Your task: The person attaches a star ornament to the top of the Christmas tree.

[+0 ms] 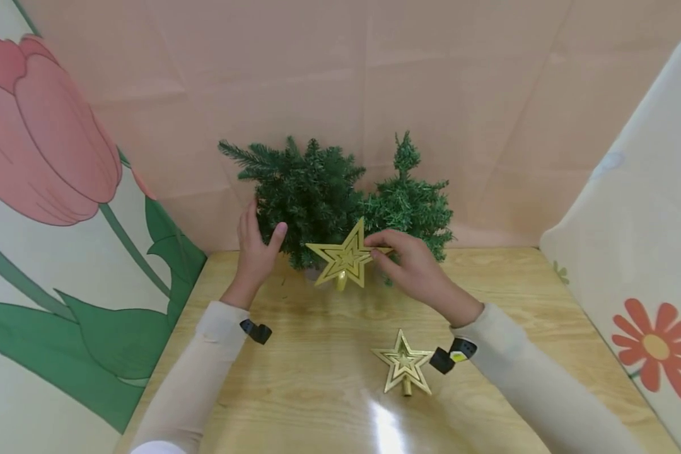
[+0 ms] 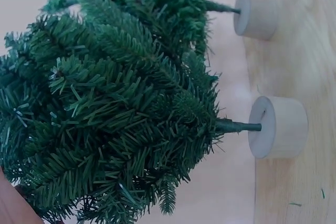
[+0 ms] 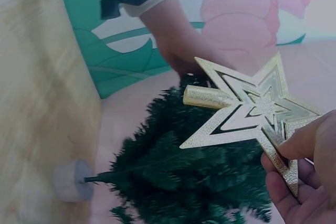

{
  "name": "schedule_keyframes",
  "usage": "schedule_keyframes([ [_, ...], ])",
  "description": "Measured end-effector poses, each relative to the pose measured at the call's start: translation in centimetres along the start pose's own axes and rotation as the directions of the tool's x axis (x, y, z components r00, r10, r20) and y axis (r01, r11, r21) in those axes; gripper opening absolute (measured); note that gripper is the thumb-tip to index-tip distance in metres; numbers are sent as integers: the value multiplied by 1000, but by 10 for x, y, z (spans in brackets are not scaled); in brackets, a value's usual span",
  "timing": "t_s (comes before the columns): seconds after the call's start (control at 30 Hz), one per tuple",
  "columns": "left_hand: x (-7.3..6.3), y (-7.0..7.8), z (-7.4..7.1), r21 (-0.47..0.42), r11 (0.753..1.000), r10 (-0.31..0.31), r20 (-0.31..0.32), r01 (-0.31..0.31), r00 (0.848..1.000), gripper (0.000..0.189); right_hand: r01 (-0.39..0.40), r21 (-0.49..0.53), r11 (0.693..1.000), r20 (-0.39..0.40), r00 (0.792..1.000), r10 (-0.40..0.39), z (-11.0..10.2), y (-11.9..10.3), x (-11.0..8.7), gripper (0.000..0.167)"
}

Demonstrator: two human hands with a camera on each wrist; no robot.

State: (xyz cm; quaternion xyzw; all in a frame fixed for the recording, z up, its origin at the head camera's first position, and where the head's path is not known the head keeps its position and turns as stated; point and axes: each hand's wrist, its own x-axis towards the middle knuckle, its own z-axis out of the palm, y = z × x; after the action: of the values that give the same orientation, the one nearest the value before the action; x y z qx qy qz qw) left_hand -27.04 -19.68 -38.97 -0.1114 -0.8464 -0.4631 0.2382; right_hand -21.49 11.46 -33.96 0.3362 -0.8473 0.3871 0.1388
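My right hand (image 1: 419, 268) pinches a gold star tree topper (image 1: 346, 257) by one of its points. The star's short tube points down, and in the head view it overlaps the lower front of the fuller, darker green small Christmas tree (image 1: 301, 183). Fingers spread and thumb out, my left hand (image 1: 256, 255) is at that tree's left side, its fingertips partly behind the branches. In the left wrist view, the tree stands on a round pale base (image 2: 286, 128). A second gold star (image 1: 404, 362) lies on the table, near my right wrist.
To the right of the fuller tree stands a second, thinner tree (image 1: 411, 205) with a similar round base (image 2: 262, 15). The wooden table (image 1: 306, 378) meets a pink cloth backdrop (image 1: 459, 94) behind the trees. Flower-printed panels (image 1: 618, 239) flank both sides.
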Motion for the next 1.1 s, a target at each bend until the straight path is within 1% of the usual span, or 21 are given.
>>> schedule_keyframes([
  [0.23, 1, -1, -2, 11, 1000, 21, 0, -21, 1000, 80, 42, -59, 997, -23, 999, -43, -19, -20, 21, 21],
  [0.37, 2, -3, -2, 15, 1000, 18, 1, -18, 1000, 81, 42, -79, 996, -41, 998, -46, -27, -27, 33, 21],
  [0.53, 2, -3, -1, 20, 999, 35, -12, -34, 999, 82, 30, -98, 995, -75, 997, -37, -33, -29, 46, 21],
  [0.7, 3, -2, 0, 25, 998, 58, -16, -58, 998, 82, 31, -122, 992, -91, 995, -42, -37, -27, 52, 21],
  [0.9, 3, -1, -2, 44, 998, 49, -2, -48, 999, 82, 57, -124, 991, -96, 993, -69, -41, -28, 59, 22],
  [1.1, 3, -1, -4, 65, 997, 40, 11, -41, 999, 85, 93, -159, 983, -90, 990, -109, -46, -35, 68, 23],
])
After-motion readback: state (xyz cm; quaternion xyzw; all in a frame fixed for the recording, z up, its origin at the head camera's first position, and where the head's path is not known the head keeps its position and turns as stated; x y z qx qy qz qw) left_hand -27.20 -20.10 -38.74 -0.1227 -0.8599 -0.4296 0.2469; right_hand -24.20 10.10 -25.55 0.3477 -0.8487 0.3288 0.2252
